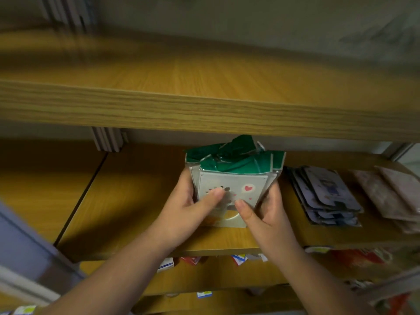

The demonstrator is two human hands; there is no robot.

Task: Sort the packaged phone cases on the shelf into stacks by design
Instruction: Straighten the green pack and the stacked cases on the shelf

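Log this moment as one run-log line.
left hand: grips white heart-print stack | right hand: grips same stack | purple stack: beside, right | shelf

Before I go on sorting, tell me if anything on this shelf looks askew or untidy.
The purple stack right of the white bundle is fanned out, its packs slid over one another rather than squared. The pinkish stack beside it is skewed too. The bundle's green header flaps look crumpled, with both hands, left and right, in a grip round it.

Shelf [127,201] bare to the left; purple stack [327,196] blocks right, upper board [204,110] overhead.
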